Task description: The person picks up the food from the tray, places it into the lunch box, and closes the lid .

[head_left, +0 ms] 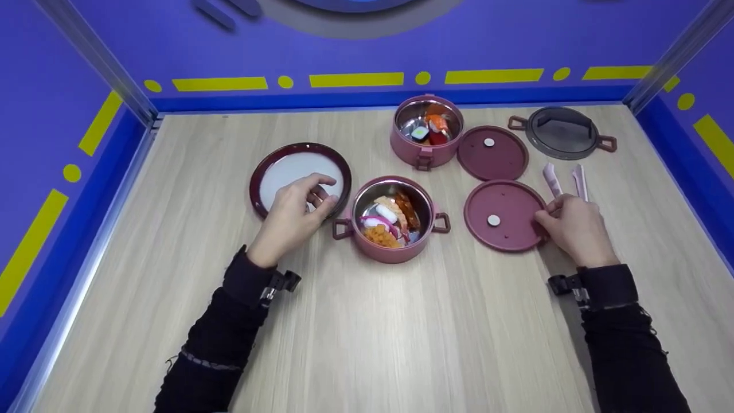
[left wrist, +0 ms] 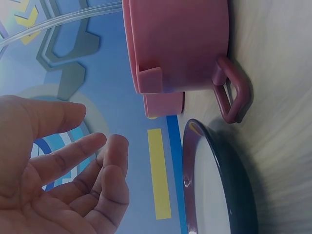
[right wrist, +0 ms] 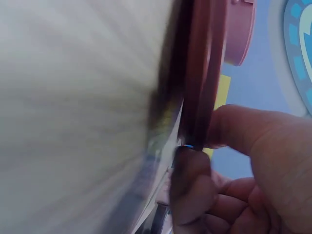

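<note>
Loosely curled, the left hand (head_left: 295,209) hovers over the plate (head_left: 281,178), grip apart; the right hand (head_left: 576,230) pinches the nearest lid (head_left: 510,203).

Pale wood-grain tabletop (head_left: 413,344), purple-blue walls (head_left: 355,54), yellow dashes (head_left: 356,80), metal corner posts (head_left: 94,54)

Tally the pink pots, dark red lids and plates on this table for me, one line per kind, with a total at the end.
Pink pots: 2
Dark red lids: 2
Plate: 1
Total: 5
</note>
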The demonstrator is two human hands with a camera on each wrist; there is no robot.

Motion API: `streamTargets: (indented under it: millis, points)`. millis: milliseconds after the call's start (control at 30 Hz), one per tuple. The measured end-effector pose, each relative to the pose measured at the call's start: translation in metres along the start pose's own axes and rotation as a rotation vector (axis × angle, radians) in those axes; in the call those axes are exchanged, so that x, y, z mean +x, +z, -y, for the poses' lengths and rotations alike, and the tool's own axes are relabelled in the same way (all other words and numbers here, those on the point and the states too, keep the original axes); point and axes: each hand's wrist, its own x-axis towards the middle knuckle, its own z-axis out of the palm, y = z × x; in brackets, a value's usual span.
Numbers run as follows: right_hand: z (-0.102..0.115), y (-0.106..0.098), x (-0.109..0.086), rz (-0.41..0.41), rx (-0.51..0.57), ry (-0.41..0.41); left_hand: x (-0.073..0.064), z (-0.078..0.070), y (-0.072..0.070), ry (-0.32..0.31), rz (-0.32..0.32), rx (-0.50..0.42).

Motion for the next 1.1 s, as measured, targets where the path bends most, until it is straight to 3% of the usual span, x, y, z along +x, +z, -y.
streamTargets:
  millis: [433, 800, 1100]
  points:
    - [0.012, -0.016, -0.004, -0.129, 0.041, -0.05, -0.001, -0.002, 0.001, 0.024, -0.013, -0.029]
    - [0.035, -0.034, -0.015, -0.23, 0.067, -0.092, -0.005, -0.012, 0.006, 0.056, 0.022, -0.056]
    - [0.084, -0.034, -0.016, -0.231, 0.162, -0.143, -0.01, -0.031, 0.022, 0.196, -0.016, -0.066]
